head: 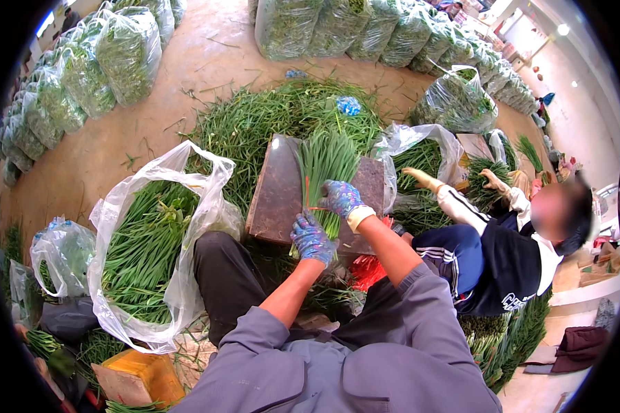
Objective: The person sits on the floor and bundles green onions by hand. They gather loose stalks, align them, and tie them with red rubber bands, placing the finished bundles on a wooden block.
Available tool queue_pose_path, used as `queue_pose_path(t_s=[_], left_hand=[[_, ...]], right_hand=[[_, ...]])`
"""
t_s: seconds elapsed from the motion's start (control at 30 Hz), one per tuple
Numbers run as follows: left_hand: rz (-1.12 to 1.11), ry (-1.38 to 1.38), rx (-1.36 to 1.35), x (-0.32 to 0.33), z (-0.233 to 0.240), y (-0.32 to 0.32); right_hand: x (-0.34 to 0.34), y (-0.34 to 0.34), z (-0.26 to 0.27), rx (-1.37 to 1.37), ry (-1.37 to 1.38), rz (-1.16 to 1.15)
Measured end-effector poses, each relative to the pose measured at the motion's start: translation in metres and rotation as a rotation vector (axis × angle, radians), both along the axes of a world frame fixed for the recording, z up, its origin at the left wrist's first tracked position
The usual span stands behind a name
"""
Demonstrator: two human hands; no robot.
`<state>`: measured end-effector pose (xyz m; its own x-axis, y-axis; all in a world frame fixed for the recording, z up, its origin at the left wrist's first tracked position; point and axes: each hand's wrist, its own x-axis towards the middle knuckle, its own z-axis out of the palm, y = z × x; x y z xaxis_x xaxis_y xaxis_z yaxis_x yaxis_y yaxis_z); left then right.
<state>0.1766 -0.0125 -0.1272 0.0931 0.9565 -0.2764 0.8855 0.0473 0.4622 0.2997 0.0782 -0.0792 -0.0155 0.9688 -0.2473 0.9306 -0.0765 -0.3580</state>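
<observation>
Both my hands wear blue patterned gloves and hold a bundle of long green leafy stalks (326,157) over a dark stone-like slab (276,193). My left hand (312,240) grips the lower part of the bundle. On its right side, my right hand (342,199) has its fingers closed at a thin red tie (307,193), part of which stands up along the leaves. Some of the fingers are hidden. Beside my right forearm, below the slab, lies a pile of red ties (369,271).
An open plastic bag of green stalks (144,253) stands at my left. Loose greens (268,113) heap beyond the slab. At my right sits a co-worker (496,253), hands over other greens. Filled bags (129,57) line the floor. A yellow box (147,374) is lower left.
</observation>
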Motion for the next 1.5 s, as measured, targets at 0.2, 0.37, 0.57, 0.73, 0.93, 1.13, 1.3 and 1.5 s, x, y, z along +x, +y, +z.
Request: queue_pose_path(t_s=[0.2, 0.37, 0.57, 0.73, 0.93, 1.13, 1.3, 1.5], left_hand=[[-0.004, -0.029, 0.030, -0.003, -0.003, -0.001], [-0.010, -0.024, 0.007, -0.002, -0.002, -0.002], [-0.013, -0.033, 0.015, -0.005, -0.004, -0.002], [-0.030, -0.034, 0.020, -0.004, -0.002, -0.003], [-0.013, -0.046, 0.038, -0.006, -0.004, -0.003], [-0.017, -0.036, 0.037, -0.005, -0.008, -0.003], [-0.021, -0.030, 0.031, -0.004, -0.008, -0.002], [-0.013, -0.048, 0.058, -0.003, -0.010, -0.004]], right_hand=[[-0.014, 0.009, -0.004, -0.051, -0.083, -0.223], [-0.013, 0.020, -0.014, -0.102, -0.075, -0.258], [0.008, 0.023, -0.022, -0.272, 0.548, -0.437], [0.021, 0.026, -0.017, -0.190, 0.817, -0.607], [0.007, 0.025, -0.003, -0.360, 0.302, -0.307], [0.000, 0.025, -0.015, -0.331, 0.221, -0.219], [0.001, 0.016, -0.018, -0.331, 0.465, -0.407], [0.013, 0.008, -0.008, -0.180, 0.292, -0.130]])
